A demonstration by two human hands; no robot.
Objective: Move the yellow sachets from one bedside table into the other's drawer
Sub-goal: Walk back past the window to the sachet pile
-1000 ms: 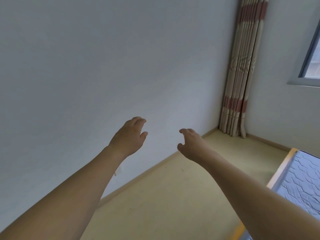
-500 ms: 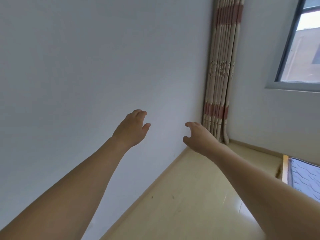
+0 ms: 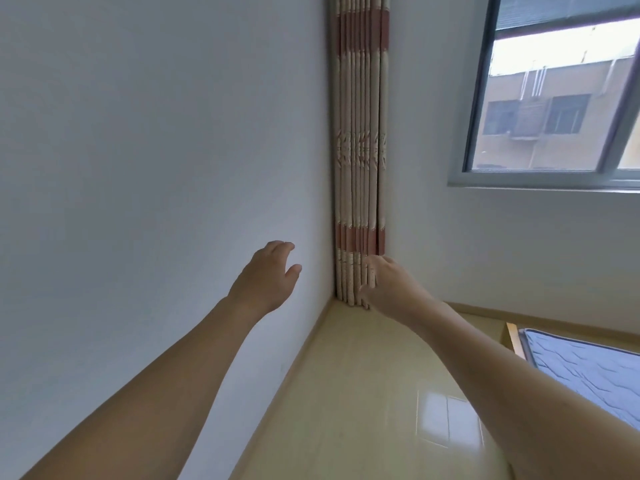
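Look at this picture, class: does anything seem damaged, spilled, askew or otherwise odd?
Nothing stands out. The curtain hangs straight in the corner, the floor shows only a window reflection, and the mattress corner lies flat. The left hand and right hand are held out and hold nothing. No sachets or bedside tables are in view.

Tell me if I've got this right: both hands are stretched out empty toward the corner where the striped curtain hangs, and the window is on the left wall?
Not quite. The head view shows the window on the right wall; the left wall is bare. The rest holds: the left hand and right hand both reach out empty toward the corner with the striped curtain.
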